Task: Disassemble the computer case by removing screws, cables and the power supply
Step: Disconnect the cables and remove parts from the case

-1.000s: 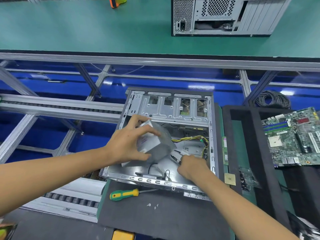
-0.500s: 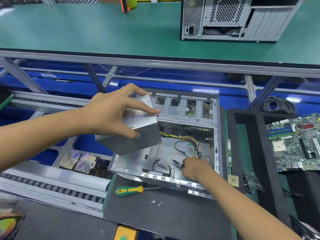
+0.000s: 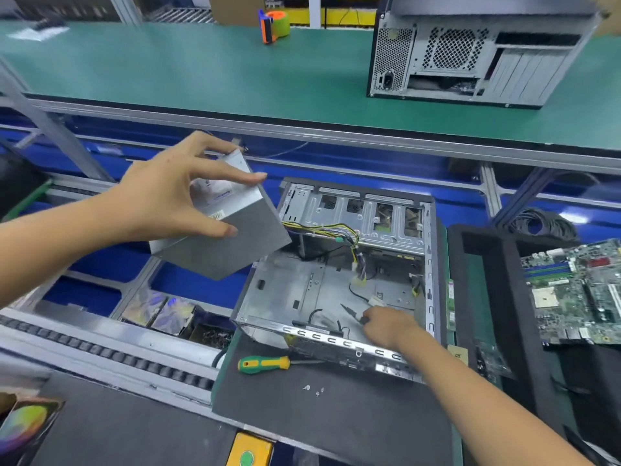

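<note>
A dark mat (image 3: 336,418) carries the open case (image 3: 289,290), screwdriver (image 3: 263,364) (green-yellow handle) and loose screws (image 3: 312,390).

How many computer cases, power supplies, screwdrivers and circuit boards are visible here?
Computer cases: 2, the open case and the closed case
Power supply: 1
Screwdriver: 1
Circuit board: 1
Total: 5

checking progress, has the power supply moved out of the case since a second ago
Yes. The power supply, gripped by the left hand, has come up and leftward out of the open case.
</note>
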Demonstrator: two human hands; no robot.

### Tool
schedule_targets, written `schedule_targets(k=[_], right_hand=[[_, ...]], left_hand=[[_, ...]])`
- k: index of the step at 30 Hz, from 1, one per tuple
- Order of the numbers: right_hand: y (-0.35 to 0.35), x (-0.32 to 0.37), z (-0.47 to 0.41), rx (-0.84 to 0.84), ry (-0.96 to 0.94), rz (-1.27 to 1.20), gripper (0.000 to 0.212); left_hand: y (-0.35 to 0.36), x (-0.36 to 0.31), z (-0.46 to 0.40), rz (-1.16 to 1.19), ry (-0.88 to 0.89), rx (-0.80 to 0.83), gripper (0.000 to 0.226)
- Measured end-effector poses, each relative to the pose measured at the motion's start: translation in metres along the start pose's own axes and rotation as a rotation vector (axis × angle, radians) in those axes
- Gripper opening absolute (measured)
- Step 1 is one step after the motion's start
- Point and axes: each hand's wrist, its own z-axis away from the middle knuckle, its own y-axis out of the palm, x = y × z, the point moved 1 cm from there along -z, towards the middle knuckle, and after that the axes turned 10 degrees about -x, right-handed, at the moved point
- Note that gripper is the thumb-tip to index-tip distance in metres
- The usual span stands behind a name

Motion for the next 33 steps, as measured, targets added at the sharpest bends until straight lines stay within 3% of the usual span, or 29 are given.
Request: schedule_targets(k=[6, 10, 13, 19, 25, 33], right_hand=[[-0.006, 0.000, 0.009, -0.013, 0.037, -0.096, 0.039], [-0.011, 0.002, 0.015, -0.043, 0.021, -0.203, 0.019], [-0.017, 0.002, 0.015, -0.062, 0.031, -0.350, 0.018], [-0.016, -0.006, 0.014, -0.102, 0.335, -1.032, 0.019], [-0.011, -0.009, 0.003, -0.201, 0.361, -1.036, 0.022], [-0.007, -0.010, -0.004, -0.176, 0.312, -0.932, 0.017]], left_hand=[[0.006, 0.014, 0.016, -0.003, -0.022, 0.033, 0.079], [0.008, 0.019, 0.026, -0.069, 0.032, 0.071, 0.077], [0.012, 0.022, 0.029, -0.117, 0.069, 0.118, 0.078], [0.021, 0.022, 0.032, -0.304, 0.305, 0.272, 0.080], [0.036, 0.019, 0.035, -0.543, 0.594, 0.408, 0.089], [0.050, 0.019, 0.041, -0.579, 0.785, 0.400, 0.089]])
